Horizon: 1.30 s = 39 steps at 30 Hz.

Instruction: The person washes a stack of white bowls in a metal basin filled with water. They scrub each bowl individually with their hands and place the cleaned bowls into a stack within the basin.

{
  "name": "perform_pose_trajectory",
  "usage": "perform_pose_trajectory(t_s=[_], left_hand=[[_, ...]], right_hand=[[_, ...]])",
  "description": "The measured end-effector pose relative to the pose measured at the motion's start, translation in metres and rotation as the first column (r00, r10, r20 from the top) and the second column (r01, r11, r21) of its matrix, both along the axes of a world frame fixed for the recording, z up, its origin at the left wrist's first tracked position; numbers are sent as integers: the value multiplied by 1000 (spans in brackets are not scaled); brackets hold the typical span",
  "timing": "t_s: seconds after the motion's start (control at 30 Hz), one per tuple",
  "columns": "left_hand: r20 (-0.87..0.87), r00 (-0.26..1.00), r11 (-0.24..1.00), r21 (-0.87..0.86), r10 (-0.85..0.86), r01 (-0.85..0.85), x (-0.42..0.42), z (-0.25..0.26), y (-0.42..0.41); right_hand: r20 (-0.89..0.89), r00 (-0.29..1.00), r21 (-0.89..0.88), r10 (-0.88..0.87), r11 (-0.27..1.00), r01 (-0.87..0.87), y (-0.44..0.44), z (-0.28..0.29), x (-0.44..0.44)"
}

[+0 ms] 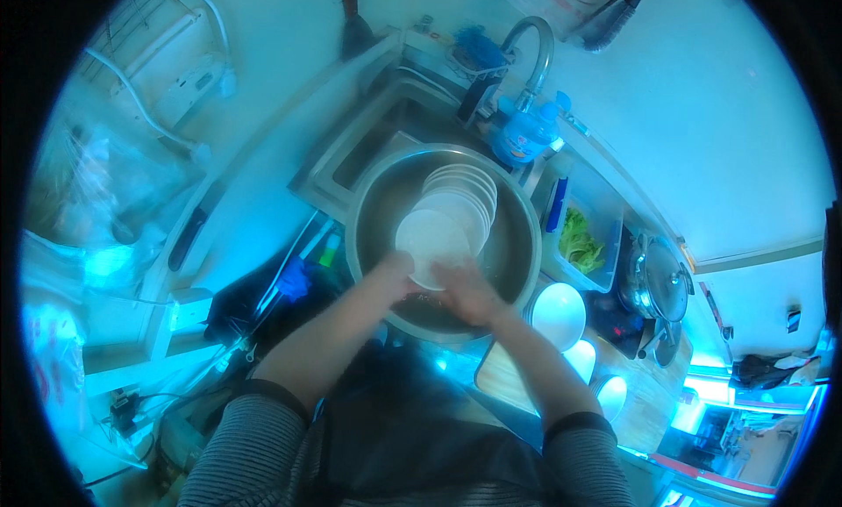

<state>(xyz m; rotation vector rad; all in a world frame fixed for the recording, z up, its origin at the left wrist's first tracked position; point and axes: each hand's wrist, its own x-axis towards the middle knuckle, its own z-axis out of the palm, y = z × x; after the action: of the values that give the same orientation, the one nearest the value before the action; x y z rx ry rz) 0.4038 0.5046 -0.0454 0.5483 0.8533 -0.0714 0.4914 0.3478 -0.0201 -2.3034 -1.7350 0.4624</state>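
Note:
A large round metal basin [535, 244] stands before me, its far side over the sink. Inside it several white dishes lean in an overlapping row [485, 188], their rims fanned toward the back. In front of them is a round white dish [429, 234], tilted toward me. My left hand [400, 275] grips this front dish at its lower left edge, thumb on the face. Motion blurs my right hand [464, 291], whose fingers lie on the dish's lower right part. Whether a cloth is under those fingers cannot be made out.
Behind the basin are the metal sink [368, 129], a curved faucet [544, 53] and a blue soap bottle [523, 135]. To the right stand a plastic tub [608, 270] with lettuce [579, 240], a lidded pot [661, 277] and stacked white bowls [559, 316] on the wooden counter [641, 382].

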Motion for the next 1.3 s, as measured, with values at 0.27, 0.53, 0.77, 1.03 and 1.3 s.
perform_pose_trajectory(t_s=[0.27,0.53,0.77,1.03,1.3], left_hand=[[-42,956,956,-5,292,-292,4,-11,-31],[173,984,988,-151,42,-16,-10,21,8],[23,997,996,-50,73,-72,-6,7,-11],[20,961,957,-93,276,-273,-9,8,-32],[71,989,974,-194,130,-114,-13,45,0]], right_hand=[[-327,940,-17,-98,995,98,35,19,-32],[30,999,-186,41,982,-35,5,18,12],[-173,984,102,43,994,-26,5,10,-8],[-329,935,-39,-131,991,126,28,28,-34],[-148,986,-144,-73,988,51,21,38,-12]])
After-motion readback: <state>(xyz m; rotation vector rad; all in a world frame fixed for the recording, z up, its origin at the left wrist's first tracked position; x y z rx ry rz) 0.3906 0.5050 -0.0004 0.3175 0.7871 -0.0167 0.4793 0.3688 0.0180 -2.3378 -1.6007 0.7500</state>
